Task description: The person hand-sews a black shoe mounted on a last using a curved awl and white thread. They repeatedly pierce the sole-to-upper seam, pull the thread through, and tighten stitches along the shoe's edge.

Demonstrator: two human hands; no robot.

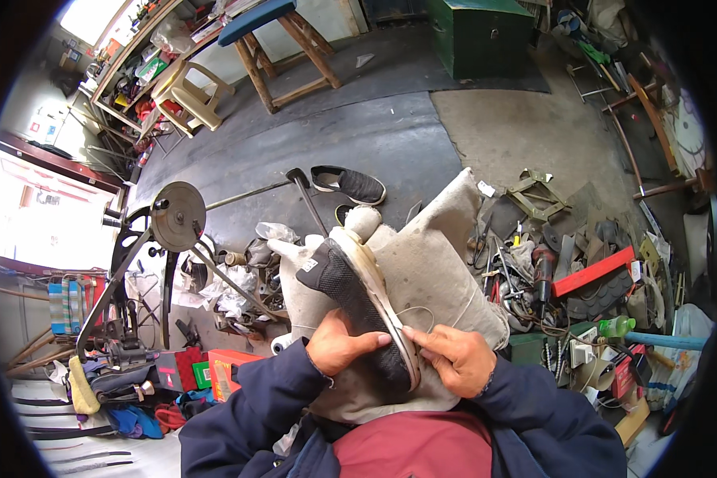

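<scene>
A black mesh slip-on shoe point(346, 291) with a worn white sole lies tilted on its side over the pale cloth point(446, 279) on my lap. My left hand point(342, 346) grips its upper, thumb pressed along the mesh. Against the sole's edge, my right hand point(454, 358) has its fingers bent, the index fingertip touching the rim; its thumb is hidden. A thin pale thread point(432, 315) loops out beside the sole near that fingertip. Whether the fingers pinch the thread, I cannot tell. Another black slip-on shoe point(349, 184) rests on the floor beyond the cloth.
To my left stands a hand-cranked machine with a round wheel point(178, 216). Tools, scraps and a red bar point(593, 271) crowd the right side. Farther off are a cream plastic stool point(191, 95), a blue-topped wooden stool point(256, 20) and a green chest point(486, 40).
</scene>
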